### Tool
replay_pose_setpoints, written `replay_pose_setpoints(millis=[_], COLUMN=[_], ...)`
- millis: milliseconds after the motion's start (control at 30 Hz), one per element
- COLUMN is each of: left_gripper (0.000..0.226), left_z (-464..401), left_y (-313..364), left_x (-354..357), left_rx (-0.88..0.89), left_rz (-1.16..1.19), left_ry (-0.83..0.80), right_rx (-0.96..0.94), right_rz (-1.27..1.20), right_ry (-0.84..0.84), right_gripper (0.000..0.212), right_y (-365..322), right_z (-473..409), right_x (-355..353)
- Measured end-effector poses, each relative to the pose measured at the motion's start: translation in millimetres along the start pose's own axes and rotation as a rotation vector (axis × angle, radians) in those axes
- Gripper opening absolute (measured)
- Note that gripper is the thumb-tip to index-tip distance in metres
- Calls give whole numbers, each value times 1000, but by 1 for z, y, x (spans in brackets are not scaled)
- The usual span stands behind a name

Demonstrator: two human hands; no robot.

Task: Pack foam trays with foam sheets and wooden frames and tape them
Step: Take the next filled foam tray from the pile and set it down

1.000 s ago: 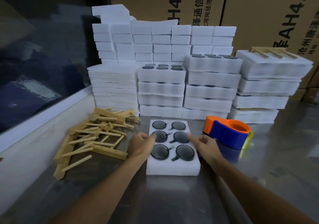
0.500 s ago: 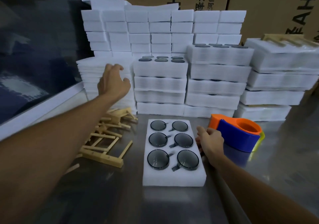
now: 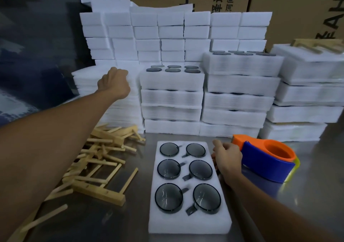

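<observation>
On a steel table, one open foam tray at 6 o'clock, lying flat, with six round dark lenses set in two columns of three, each in its own pocket. At 9 o'clock of the tray, a loose heap of wooden frames, too tangled to count. At 3 o'clock, one blue and orange tape dispenser, just beside the right hand. Right hand resting at the tray's right edge around 2 o'clock, fingers curled loosely against the foam; cannot tell whether gripping it or merely touching. Left hand reaching far out to 11 o'clock, onto the top of one stack of thin foam sheets, fingers bent down over the uppermost sheet; the hold itself hidden behind the knuckles. At 12 o'clock, two stacks of filled trays, four high each, lenses showing on both tops. At 2 o'clock, one stack of four wrapped packs, a wooden frame on top. Behind, a wall of white foam blocks, then two cardboard cartons.
</observation>
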State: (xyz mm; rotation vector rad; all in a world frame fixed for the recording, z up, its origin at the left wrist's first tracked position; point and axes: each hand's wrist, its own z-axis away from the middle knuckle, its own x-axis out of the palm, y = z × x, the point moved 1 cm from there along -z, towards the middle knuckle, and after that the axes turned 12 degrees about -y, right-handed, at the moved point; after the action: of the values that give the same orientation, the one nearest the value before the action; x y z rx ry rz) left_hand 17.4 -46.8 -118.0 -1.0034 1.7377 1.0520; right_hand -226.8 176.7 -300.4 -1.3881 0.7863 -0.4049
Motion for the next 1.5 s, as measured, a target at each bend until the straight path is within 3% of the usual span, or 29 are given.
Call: replay_pose_setpoints(millis=[300,467,633,700,833,1200,1500], left_gripper=[20,16,48,44,22,15,9], left_z=[-9,-6,-5,-5,1,40,127], left_y=[2,0,0,0,0,-2,6], left_x=[-2,2,7,7,3,-34,-28], left_rx=[80,82,119,133,180,158,482], left_rz=[14,21,13,-5,-13,-103,-112], left_ry=[129,44,32,47,140,412,494], right_rx=[-10,-38,-53,-55,-60,-94,-68], right_rz=[-22,-3,2,2,0,-101,-123], right_ry=[12,-6,-1,1,4,-22,-60], right_gripper=[32,33,33,33,33,28,25], right_y=[4,5,6,7,8,7,3], right_z=[-3,-1,-2,-2,-3,15,45], right_x=[2,3,4,4,4,-8,-19])
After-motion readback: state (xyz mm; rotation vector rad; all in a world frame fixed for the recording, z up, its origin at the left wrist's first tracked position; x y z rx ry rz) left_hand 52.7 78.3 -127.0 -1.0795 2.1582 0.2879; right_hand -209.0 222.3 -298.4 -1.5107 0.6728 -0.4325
